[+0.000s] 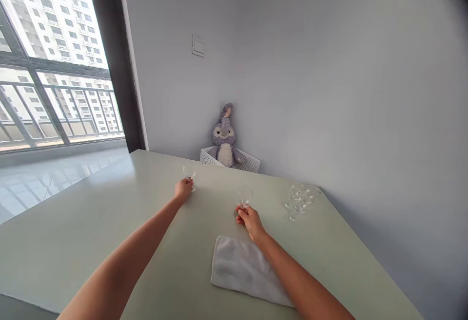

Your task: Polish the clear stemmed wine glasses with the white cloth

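Note:
My left hand is closed around the stem of a clear stemmed glass toward the table's far left side. That glass stands upright with its foot at the tabletop. Nearer the middle, my right hand pinches the stem of another clear stemmed glass, bowl upward. Its round foot shows beside my fingers; I cannot tell whether it touches the table. A folded white cloth lies flat on the table, partly under my right forearm.
Several clear stemmed glasses stand close together at the table's right. Behind the far edge of the pale green table, a purple plush toy sits in a white perforated basket. Grey walls enclose the corner; a window is at left.

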`<state>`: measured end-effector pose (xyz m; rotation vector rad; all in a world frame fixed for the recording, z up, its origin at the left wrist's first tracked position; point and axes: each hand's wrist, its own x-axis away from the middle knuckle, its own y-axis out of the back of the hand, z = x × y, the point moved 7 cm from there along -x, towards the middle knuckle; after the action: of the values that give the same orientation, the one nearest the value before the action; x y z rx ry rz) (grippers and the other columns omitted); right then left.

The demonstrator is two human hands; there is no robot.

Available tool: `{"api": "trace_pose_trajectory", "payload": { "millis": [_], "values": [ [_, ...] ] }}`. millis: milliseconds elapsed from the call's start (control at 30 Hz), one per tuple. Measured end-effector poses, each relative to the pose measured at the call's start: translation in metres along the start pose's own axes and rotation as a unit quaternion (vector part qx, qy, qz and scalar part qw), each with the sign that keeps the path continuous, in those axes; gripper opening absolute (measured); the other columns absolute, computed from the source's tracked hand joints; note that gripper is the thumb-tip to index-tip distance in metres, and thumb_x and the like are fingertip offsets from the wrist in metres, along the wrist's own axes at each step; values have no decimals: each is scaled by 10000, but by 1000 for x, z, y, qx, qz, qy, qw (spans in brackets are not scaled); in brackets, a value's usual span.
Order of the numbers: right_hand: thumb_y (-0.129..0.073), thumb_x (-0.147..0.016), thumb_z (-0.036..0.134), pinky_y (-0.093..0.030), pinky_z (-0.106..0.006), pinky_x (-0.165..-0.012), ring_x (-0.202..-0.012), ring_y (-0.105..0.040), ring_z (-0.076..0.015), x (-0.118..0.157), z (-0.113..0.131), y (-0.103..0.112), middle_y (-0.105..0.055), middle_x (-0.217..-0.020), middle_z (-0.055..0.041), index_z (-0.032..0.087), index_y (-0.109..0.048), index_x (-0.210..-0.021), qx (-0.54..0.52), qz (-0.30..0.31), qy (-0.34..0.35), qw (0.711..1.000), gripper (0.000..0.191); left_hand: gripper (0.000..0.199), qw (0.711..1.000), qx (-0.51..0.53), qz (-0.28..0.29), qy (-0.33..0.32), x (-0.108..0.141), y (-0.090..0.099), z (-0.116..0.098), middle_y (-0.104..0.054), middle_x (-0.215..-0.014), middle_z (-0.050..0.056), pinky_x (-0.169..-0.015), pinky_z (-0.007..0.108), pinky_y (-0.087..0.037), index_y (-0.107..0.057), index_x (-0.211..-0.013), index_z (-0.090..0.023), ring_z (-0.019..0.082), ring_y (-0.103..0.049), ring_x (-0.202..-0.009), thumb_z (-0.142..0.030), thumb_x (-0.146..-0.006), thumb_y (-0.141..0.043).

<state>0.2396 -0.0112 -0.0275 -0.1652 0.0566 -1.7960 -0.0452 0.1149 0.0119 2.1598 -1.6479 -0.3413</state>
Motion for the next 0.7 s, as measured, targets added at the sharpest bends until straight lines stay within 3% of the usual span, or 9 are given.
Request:
{"api": "trace_pose_trajectory", "payload": {
  "millis": [133,233,300,367,500,600,700],
  "values": [
    [-622,-619,271,-496,-253,-546,-569,-563,-104,11,-3,-24,-621,-804,-24,157,-630,-826,-11,38,-11,999,236,281,998,9,-57,40,-1,32,6,-583,-998,103,-692,264,-392,-543,-984,-149,192,-568,-858,-158,-705,-509],
    [-612,-614,248,-499,-250,-554,-572,-563,-99,13,-4,-31,-622,-822,-23,161,-630,-855,-17,51,-18,998,257,432,994,17,-91,53,28,31,12,-432,-1223,147,-748,290,-393,-404,-1166,-155,203,-510,-999,-165,-735,-437],
    [-612,-603,231,-505,-256,-565,-575,-567,-100,15,-3,-35,-626,-849,-27,163,-631,-866,-21,59,-22,998,272,433,997,28,-60,41,58,11,13,-437,-1217,135,-738,274,-404,-410,-1156,-157,181,-520,-965,-157,-724,-439],
    [-621,-584,216,-515,-275,-584,-589,-580,-108,18,-1,-40,-631,-913,-36,166,-638,-876,-27,78,-27,996,297,418,999,42,16,10,89,-20,12,-515,-1139,85,-684,231,-418,-482,-1086,-178,134,-553,-829,-120,-672,-487],
    [-616,-597,198,-522,-295,-625,-653,-612,-135,36,7,-60,-645,-961,-21,199,-646,-937,-45,178,-39,982,341,530,985,63,156,-40,139,-76,3,-593,-1054,9,-573,191,-419,-541,-1068,-244,73,-535,-606,-98,-563,-610],
    [-587,-618,176,-516,-299,-666,-667,-619,-140,50,12,-62,-669,-837,-5,203,-663,-910,-25,215,-53,975,303,351,980,70,182,-43,148,-93,-2,-640,-859,13,-545,195,-410,-603,-950,-199,93,-538,-595,-191,-600,-631],
    [-597,-591,172,-518,-311,-629,-653,-620,-156,56,18,-32,-670,-847,-27,179,-675,-855,5,146,-55,988,275,202,982,77,167,-36,133,-88,0,-616,-683,7,-507,198,-388,-624,-813,-168,104,-528,-562,-259,-634,-618]
  ]
}}
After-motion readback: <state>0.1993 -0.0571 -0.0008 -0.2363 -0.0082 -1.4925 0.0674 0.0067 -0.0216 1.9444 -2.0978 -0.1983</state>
